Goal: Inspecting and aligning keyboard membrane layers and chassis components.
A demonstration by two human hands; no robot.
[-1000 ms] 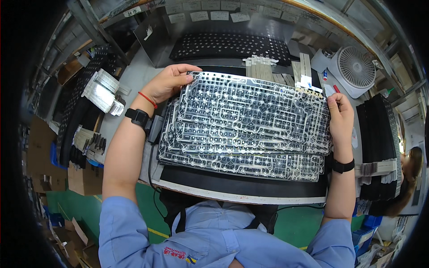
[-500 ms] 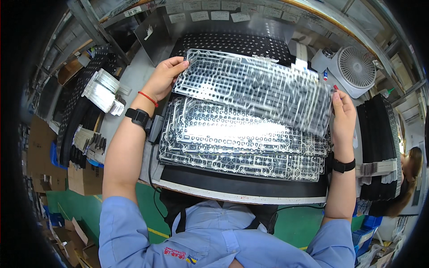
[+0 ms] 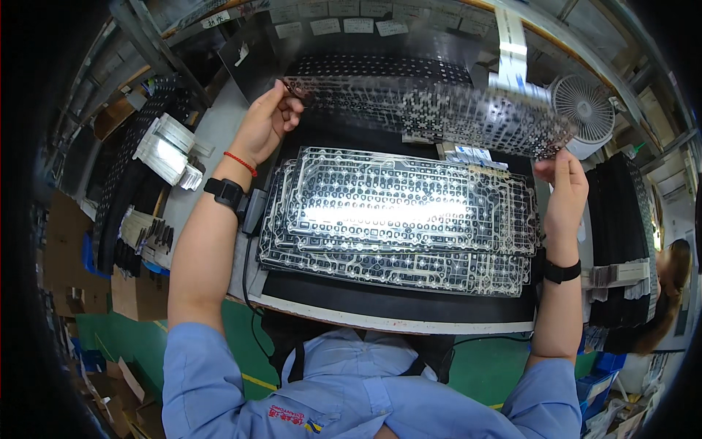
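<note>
Between my hands a clear keyboard membrane sheet (image 3: pixel 439 111) with printed circuit lines is lifted and tilted, blurred by motion. A white connector tail (image 3: pixel 512 51) sticks up from its far edge. My left hand (image 3: pixel 272 121) pinches the sheet's left end, and my right hand (image 3: pixel 563 179) grips its right end at the lower corner. Below it, nearer to me, lies a stack of similar membrane sheets (image 3: pixel 395 241), fanned a little and glaring under the light. The raised sheet is apart from this stack.
A black sheet with holes (image 3: pixel 380 66) lies at the back. The white fan (image 3: pixel 583 110) stands far right. Dark stacks with pale tails lie on both sides, one on the left (image 3: pixel 164 150), one on the right (image 3: pixel 618 219). A black cable (image 3: pixel 248 278) hangs at the left edge.
The held membrane sheet has swung up and away from the stack, its tail now pointing upward. More of the stack shows. My left hand moved slightly left, my right slightly down.
</note>
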